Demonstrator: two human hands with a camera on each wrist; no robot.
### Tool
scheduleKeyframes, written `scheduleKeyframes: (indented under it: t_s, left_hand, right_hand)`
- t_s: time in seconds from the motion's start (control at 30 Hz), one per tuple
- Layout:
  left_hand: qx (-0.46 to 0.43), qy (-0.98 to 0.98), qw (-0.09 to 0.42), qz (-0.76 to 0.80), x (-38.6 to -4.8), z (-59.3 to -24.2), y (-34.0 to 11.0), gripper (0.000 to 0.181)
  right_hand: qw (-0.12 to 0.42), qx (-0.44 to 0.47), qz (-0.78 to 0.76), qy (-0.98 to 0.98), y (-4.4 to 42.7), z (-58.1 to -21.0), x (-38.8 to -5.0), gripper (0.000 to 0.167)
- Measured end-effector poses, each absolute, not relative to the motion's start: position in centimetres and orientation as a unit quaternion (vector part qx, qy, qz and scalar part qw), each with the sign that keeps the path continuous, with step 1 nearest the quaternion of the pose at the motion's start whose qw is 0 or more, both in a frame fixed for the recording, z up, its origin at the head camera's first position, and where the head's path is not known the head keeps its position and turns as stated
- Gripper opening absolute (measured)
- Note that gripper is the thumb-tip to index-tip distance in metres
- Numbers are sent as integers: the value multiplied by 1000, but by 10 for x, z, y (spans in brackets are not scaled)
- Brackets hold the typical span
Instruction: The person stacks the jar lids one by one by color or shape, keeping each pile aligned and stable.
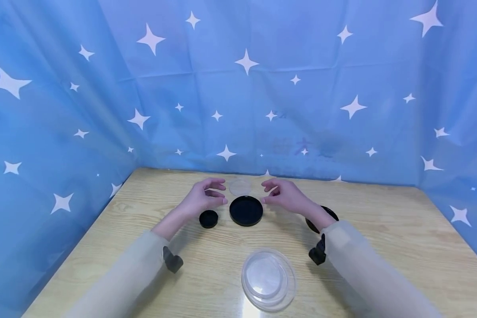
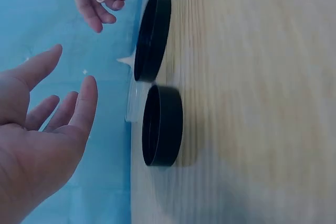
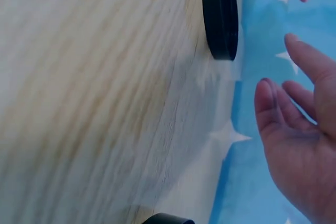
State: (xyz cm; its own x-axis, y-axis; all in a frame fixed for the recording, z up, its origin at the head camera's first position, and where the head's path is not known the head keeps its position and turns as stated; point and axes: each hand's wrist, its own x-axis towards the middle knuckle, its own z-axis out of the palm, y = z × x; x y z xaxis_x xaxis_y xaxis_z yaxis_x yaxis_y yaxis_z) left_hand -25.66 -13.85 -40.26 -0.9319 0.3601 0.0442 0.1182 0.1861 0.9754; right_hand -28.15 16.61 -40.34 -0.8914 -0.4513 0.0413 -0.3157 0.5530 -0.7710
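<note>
My left hand (image 1: 206, 195) hovers over the table with loosely bent fingers and nothing in its grasp. Just below it sits a small black round lid (image 1: 208, 219). Opposite, my right hand (image 1: 283, 194) is also raised, fingers relaxed and holding nothing. Between the two hands lies a larger black round lid (image 1: 246, 211), with a clear round piece (image 1: 240, 187) behind it. Another black round lid (image 1: 329, 213) is partly hidden under my right forearm. In the left wrist view, the small lid (image 2: 163, 126) stands apart from my fingers.
Nearer the front of the wooden table (image 1: 206, 274) is a group of clear round dishes or lids (image 1: 269, 280), the smaller lying over the larger. A blue curtain (image 1: 246, 97) with white stars closes off the back and sides.
</note>
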Motion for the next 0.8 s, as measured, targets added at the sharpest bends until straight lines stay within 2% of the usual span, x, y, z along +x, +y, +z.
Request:
scheduleKeyframes:
  t_s: [0.23, 0.53, 0.8]
  left_hand:
    - [142, 783, 99, 598, -279, -405, -134, 64]
    - [119, 785, 107, 599, -304, -416, -126, 68]
    - [77, 802, 93, 585, -317, -424, -114, 65]
  right_hand:
    - [79, -210, -428, 876, 154, -410, -300, 57]
    - [108, -162, -494, 847, 141, -422, -319, 61]
    - [97, -159, -474, 861, 134, -429, -327, 59]
